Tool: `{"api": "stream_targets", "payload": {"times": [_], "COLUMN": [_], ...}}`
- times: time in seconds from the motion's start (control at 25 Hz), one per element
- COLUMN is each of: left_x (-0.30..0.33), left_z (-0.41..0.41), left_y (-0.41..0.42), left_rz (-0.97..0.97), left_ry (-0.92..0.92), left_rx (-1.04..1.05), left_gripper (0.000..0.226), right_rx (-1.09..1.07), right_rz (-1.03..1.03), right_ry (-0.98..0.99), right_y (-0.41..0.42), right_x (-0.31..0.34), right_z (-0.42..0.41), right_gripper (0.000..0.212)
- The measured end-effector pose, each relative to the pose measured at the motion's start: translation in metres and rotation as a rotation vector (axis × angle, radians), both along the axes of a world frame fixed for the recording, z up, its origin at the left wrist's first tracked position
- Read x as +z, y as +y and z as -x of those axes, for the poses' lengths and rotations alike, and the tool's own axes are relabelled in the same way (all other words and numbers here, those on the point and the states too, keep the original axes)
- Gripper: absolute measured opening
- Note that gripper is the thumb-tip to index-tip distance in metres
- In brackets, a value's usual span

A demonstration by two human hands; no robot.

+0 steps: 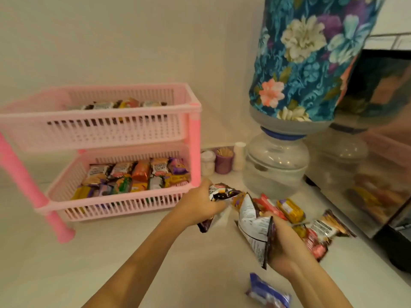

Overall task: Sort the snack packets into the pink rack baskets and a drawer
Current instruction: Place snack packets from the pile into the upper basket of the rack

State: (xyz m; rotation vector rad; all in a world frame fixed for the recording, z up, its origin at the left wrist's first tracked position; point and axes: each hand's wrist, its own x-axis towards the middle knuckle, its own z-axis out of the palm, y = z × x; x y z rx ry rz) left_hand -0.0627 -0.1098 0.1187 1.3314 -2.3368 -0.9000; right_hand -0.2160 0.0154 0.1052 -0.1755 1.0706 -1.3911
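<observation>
Pink rack [100,130] left | dispenser [275,165] behind | left hand [200,205], right hand [282,241] gripping packets [251,221]

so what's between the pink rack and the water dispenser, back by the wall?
Head view: a white jar, a purple cup of toothpicks and a white bottle stand between the rack and the dispenser.

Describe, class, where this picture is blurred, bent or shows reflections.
Head view: the pink rack legs and floral water bottle lean from wide-angle bending; the blue packet at the bottom edge is blurred; the glossy surface at right mirrors the dispenser and packets; lighting is soft and warm.
</observation>
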Motion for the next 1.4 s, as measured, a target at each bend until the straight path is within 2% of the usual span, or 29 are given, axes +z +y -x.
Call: {"api": "stream_targets", "payload": {"times": [0.12, 0.2, 0.28, 0.36, 0.4, 0.48, 0.56, 0.64, 0.72, 0.8, 0.88, 1.0, 1.08, 1.16, 1.24, 1.32, 1.4], "left_x": [0.072, 0.122, 0.17, 0.213, 0.232, 0.256, 0.261, 0.248, 0.228, 0.215, 0.213, 0.212, 0.208, 0.203, 0.198, 0.194, 0.191], "left_z": [-0.03, -0.054, -0.079, -0.108, -0.122, -0.152, -0.183, -0.204, -0.214, -0.217, -0.217, -0.22, -0.221, -0.221, -0.221, -0.222, -0.224], "left_y": [0.003, 0.001, -0.012, -0.038, -0.054, -0.089, -0.128, -0.159, -0.184, -0.202, -0.213, -0.229, -0.235, -0.238, -0.24, -0.242, -0.246], "left_rz": [0.054, 0.065, 0.119, 0.2, 0.245, 0.326, 0.355, 0.312, 0.277, 0.278, 0.281, 0.277, 0.281, 0.293, 0.312, 0.304, 0.287], "left_ry": [0.098, 0.244, 0.369, 0.478, 0.492, 0.408, 0.253, 0.065, -0.096, -0.178, -0.191, -0.148, -0.159, -0.177, -0.165, -0.14, -0.122], "left_rx": [-0.005, 0.004, 0.04, 0.137, 0.207, 0.34, 0.449, 0.517, 0.532, 0.545, 0.555, 0.572, 0.58, 0.59, 0.59, 0.579, 0.573], "left_gripper": [0.057, 0.059, 0.052, 0.046, 0.05, 0.059, 0.059, 0.064, 0.075, 0.076, 0.074, 0.071, 0.071, 0.069, 0.066, 0.064, 0.061], "right_rx": [0.062, 0.079, 0.073, 0.03, 0.016, 0.016, 0.04, 0.135, 0.278, 0.339, 0.376, 0.567, 0.645, 0.838, 1.092, 1.156, 1.112], "right_rz": [0.166, 0.335, 0.508, 0.62, 0.649, 0.669, 0.616, 0.465, 0.278, 0.137, 0.053, -0.062, -0.021, 0.033, 0.001, -0.001, 0.056], "right_ry": [0.132, 0.262, 0.41, 0.553, 0.654, 0.922, 1.233, 1.557, 1.801, 1.89, 1.956, 2.215, 2.345, 2.256, 2.069, 2.088, 2.196], "right_y": [-0.019, -0.036, -0.059, -0.096, -0.118, -0.17, -0.227, -0.279, -0.321, -0.349, -0.371, -0.389, -0.391, -0.395, -0.394, -0.4, -0.408], "right_x": [0.059, 0.104, 0.153, 0.196, 0.213, 0.24, 0.252, 0.251, 0.244, 0.234, 0.223, 0.221, 0.233, 0.242, 0.24, 0.227, 0.218], "right_z": [-0.023, -0.035, -0.049, -0.063, -0.068, -0.078, -0.088, -0.099, -0.11, -0.116, -0.12, -0.128, -0.129, -0.123, -0.121, -0.121, -0.124], "right_gripper": [0.056, 0.061, 0.055, 0.037, 0.03, 0.023, 0.024, 0.036, 0.058, 0.073, 0.072, 0.049, 0.028, 0.017, 0.029, 0.034, 0.036]}}
